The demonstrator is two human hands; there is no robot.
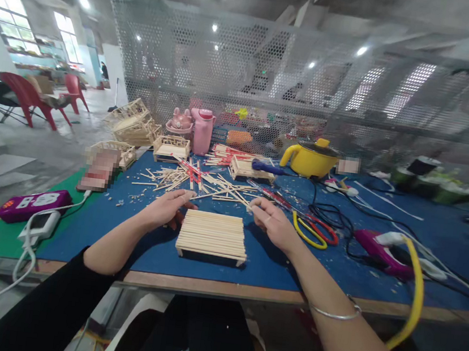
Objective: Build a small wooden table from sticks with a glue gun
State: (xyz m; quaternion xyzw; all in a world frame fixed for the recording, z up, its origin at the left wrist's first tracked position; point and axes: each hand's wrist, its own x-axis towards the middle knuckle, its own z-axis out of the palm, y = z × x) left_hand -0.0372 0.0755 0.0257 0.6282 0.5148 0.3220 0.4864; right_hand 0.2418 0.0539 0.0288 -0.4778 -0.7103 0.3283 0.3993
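Note:
A small slatted platform of pale wooden sticks (212, 234) stands on short legs on the blue mat before me. My left hand (168, 210) is at its upper left corner, thumb and fingers pinched at the end of a thin wooden stick (206, 195). Beyond the platform's upper right corner, my right hand (270, 221) is closed, its fingertips on the near end of another wooden stick (238, 196). Both sticks reach into the loose pile behind the platform. The left fingers are partly hidden, so its grip shows less plainly.
Scissors (310, 233) and cables lie right, near a yellow pot (311, 157). A blue-handled tool (267, 168) rests on a small wooden frame (243, 171). Stick scraps (165, 178) lie beyond my left hand. A pink bottle (203, 132), phone (100, 169) and purple case (35, 205) stand left.

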